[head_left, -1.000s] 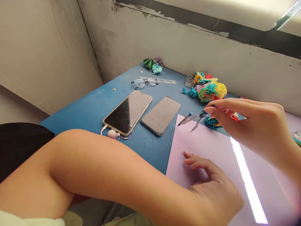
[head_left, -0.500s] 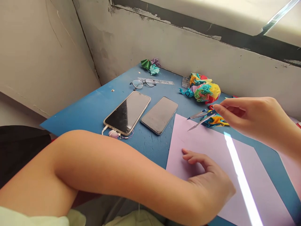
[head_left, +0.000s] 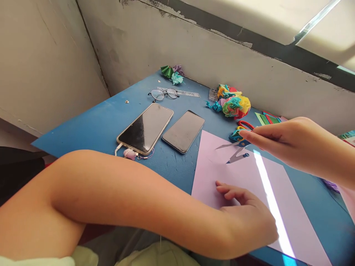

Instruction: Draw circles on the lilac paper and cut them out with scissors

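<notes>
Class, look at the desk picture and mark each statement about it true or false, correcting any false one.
1. The right hand holds a drawing compass over the lilac paper sheet. True.
2. The left hand lies on the blue table, clear of the paper. False: it rests flat on the lilac paper sheet.
3. Two phones lie side by side, screens up. True.
4. The glasses sit on top of one phone. False: they lie on the blue table beyond the phones, by a clear ruler.
5. A multicoloured paper ball sits near the wall. True.
</notes>
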Available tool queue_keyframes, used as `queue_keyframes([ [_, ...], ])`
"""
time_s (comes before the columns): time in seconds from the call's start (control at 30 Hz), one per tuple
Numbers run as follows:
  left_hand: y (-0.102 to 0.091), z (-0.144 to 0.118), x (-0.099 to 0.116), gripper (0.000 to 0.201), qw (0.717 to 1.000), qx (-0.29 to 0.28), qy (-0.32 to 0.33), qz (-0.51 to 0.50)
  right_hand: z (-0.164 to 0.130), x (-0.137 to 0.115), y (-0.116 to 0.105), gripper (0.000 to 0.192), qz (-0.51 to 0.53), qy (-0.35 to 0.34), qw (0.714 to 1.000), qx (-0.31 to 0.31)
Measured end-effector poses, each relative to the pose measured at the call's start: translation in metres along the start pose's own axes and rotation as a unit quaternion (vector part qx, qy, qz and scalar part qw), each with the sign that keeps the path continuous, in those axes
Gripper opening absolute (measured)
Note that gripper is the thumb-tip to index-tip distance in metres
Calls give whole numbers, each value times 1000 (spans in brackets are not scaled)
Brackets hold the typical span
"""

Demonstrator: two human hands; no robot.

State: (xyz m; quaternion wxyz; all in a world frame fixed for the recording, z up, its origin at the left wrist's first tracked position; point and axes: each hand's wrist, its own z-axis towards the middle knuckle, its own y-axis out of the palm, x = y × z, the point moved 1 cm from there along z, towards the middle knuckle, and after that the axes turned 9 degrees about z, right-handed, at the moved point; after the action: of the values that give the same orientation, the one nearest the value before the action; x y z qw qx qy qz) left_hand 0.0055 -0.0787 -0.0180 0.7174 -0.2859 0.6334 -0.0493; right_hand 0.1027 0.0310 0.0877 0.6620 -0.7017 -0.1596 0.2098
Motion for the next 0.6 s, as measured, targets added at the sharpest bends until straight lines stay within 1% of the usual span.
queue_keyframes([
  [0.1, -4, -2, 0, 19, 999, 30, -4, -15, 6, -11, 0, 78, -14, 47, 999, -14],
  [0.17, -6, -4, 2, 17, 999, 49, 2, -19, 13, -17, 0, 77, -10, 77, 997, -25],
  [0.2, -7, -4, 3, 17, 999, 47, 3, -23, 16, -20, 0, 76, -7, 85, 996, -32],
  [0.3, -9, -6, 6, 18, 999, 33, 3, -26, 21, -26, 1, 71, 2, 66, 997, -48],
  [0.43, -12, -8, 5, 22, 1000, 9, 11, 1, 13, -28, 2, 72, -10, 20, 998, -63],
  [0.5, -13, -9, 1, 21, 999, 7, 42, 18, 7, -24, 2, 76, -33, 16, 996, -79],
  [0.6, -14, -10, -6, 21, 992, 3, 112, 55, -1, -12, 1, 84, -65, 20, 992, -106],
])
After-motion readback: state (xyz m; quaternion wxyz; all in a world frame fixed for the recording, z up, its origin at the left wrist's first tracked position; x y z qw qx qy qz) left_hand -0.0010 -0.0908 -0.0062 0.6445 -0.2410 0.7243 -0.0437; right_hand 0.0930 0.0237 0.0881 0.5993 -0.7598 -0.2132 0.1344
